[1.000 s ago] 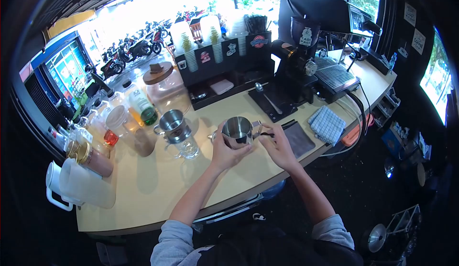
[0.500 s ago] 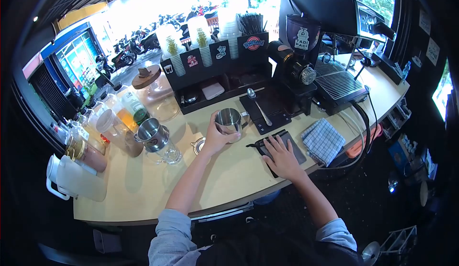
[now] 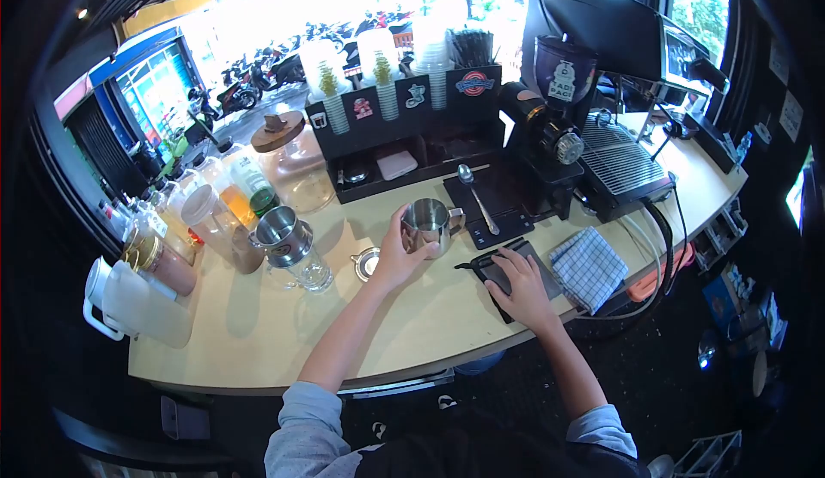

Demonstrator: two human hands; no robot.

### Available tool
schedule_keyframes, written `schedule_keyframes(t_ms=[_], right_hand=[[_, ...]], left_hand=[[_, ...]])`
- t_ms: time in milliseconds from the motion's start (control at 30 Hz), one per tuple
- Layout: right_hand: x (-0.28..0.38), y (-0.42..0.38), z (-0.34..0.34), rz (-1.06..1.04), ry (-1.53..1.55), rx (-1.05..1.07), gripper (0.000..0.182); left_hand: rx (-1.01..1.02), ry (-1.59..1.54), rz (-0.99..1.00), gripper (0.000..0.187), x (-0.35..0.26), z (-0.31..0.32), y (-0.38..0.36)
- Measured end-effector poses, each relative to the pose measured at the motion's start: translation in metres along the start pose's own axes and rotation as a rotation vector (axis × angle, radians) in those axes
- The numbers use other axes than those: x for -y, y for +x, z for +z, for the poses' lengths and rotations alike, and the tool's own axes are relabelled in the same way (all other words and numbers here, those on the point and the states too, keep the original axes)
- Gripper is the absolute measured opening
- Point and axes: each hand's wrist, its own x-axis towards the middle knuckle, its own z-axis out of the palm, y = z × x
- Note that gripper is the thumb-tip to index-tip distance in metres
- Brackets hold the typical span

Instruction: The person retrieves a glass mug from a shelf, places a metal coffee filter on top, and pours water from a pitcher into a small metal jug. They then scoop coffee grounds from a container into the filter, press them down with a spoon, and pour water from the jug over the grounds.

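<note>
My left hand (image 3: 402,259) is wrapped round the body of a steel milk pitcher (image 3: 427,217) on the wooden counter, its handle pointing right. My right hand (image 3: 521,291) lies palm down with fingers stretched over a dark mat (image 3: 545,273) near the counter's front edge. Behind the mat, a long spoon (image 3: 478,200) rests on a flat black scale (image 3: 507,225). To the left of the pitcher lies a small round metal lid (image 3: 367,264). Farther left, a metal drip filter (image 3: 284,235) sits on top of a glass mug (image 3: 312,275).
A checked cloth (image 3: 589,269) lies right of the mat. Behind it stand a coffee grinder (image 3: 550,125) and a slatted drip tray (image 3: 626,164). Bottles and a white-lidded jug (image 3: 142,310) line the left side. A black organizer (image 3: 378,187) with stacked cups stands at the back.
The view has shifted slightly, so the counter sits a little lower and to the right. My left hand stays on the pitcher; the fingers of my right hand are drawn closer together on the mat.
</note>
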Motion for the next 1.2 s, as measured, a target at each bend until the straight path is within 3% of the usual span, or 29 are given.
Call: schedule_keyframes(t_ms=[67,167,200,233,400,500,667,700,767,800,867,967,1000,1133,1200], right_hand=[[0.016,0.01,0.0,-0.125,-0.062,-0.133,0.039],[0.053,0.031,-0.003,-0.252,0.137,-0.097,0.033],[0.065,0.038,0.002,-0.338,0.165,-0.16,0.019],[0.076,0.045,0.006,-0.374,0.187,-0.149,0.019],[0.14,0.064,0.033,-0.464,0.511,0.071,0.011],[0.181,0.074,0.062,-0.529,0.604,0.155,0.011],[0.253,0.091,0.092,-0.685,0.701,0.265,0.009],[0.265,0.092,0.095,-0.697,0.712,0.283,0.009],[0.285,0.09,0.103,-0.702,0.75,0.294,0.009],[0.292,0.089,0.107,-0.715,0.747,0.313,0.01],[0.3,0.085,0.118,-0.716,0.753,0.378,0.011],[0.31,0.081,0.126,-0.783,0.702,0.409,0.012],[0.311,0.082,0.127,-0.803,0.666,0.45,0.014],[0.33,0.099,0.109,-0.885,0.438,0.36,0.025],[0.35,0.113,0.09,-0.808,0.343,0.152,0.05]], left_hand=[[-0.026,0.032,-0.01,0.088,-0.005,-0.001,-0.005],[-0.062,0.118,0.011,0.089,-0.008,-0.008,-0.016],[-0.072,0.076,0.068,0.084,-0.016,-0.011,-0.027],[-0.081,0.038,0.129,0.08,-0.023,-0.019,-0.038],[-0.172,0.029,0.028,0.06,-0.066,-0.093,-0.104],[-0.321,0.037,0.038,0.046,-0.051,-0.145,-0.136],[-0.926,0.038,0.05,0.056,-0.02,-0.233,-0.139],[-0.931,0.042,0.052,0.056,-0.014,-0.246,-0.136],[-0.954,0.193,-0.064,0.08,-0.001,-0.268,-0.124],[-0.946,0.187,-0.054,0.08,0.009,-0.277,-0.116],[-0.999,0.377,-0.028,0.104,0.024,-0.29,-0.096],[-1.01,0.501,-0.054,0.118,0.041,-0.307,-0.064],[-0.978,0.409,-0.069,0.123,0.047,-0.312,-0.056],[-0.858,0.121,-0.212,0.116,0.066,-0.328,-0.053],[-0.848,0.144,0.172,0.102,0.073,-0.326,-0.06]])
